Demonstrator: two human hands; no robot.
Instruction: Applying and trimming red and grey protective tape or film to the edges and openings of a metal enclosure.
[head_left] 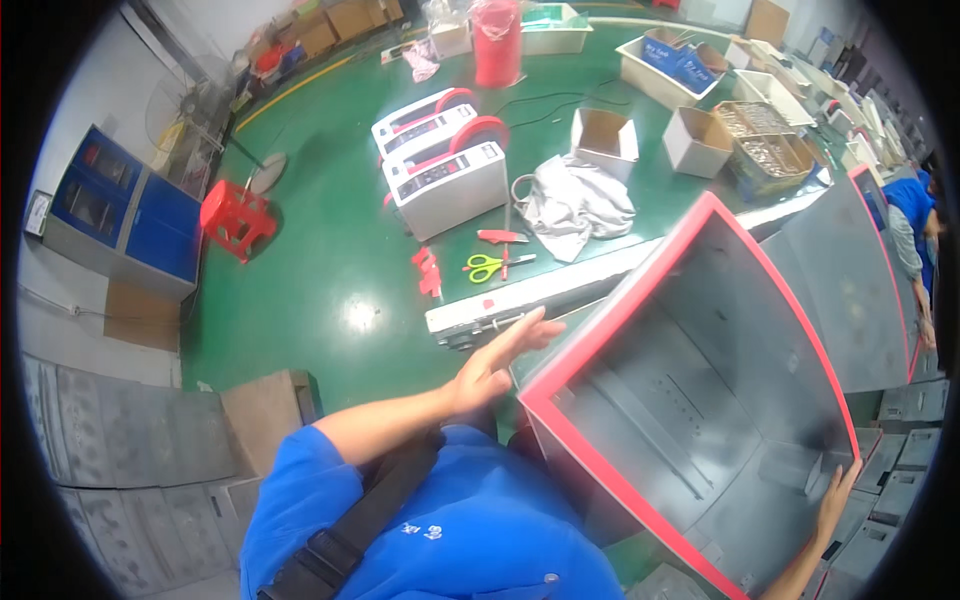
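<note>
- In the head view, a grey metal casing (700,370), boxy and open-faced, stands tilted in front of the person, right of centre; a smooth red strip lines its rim, and slots and small holes pierce an inner panel.
- The left hand (503,358) is spread with fingers extended beside the casing's left corner; contact cannot be told.
- The right hand (838,492) lies on the casing's right rim; how tightly its fingers close cannot be told.
- Beyond, a white-edged table (560,290) bears green-handled scissors (484,267), a crumpled pale cloth (575,205) and boxy dispensers (450,195) with red wheels.
- On the glossy green floor (335,330) stand a red plastic stool (235,215) and a blue-doored cabinet (165,225).
- At far right, a co-worker's arm (917,275) reaches beside another red-edged grey casing (845,280).
</note>
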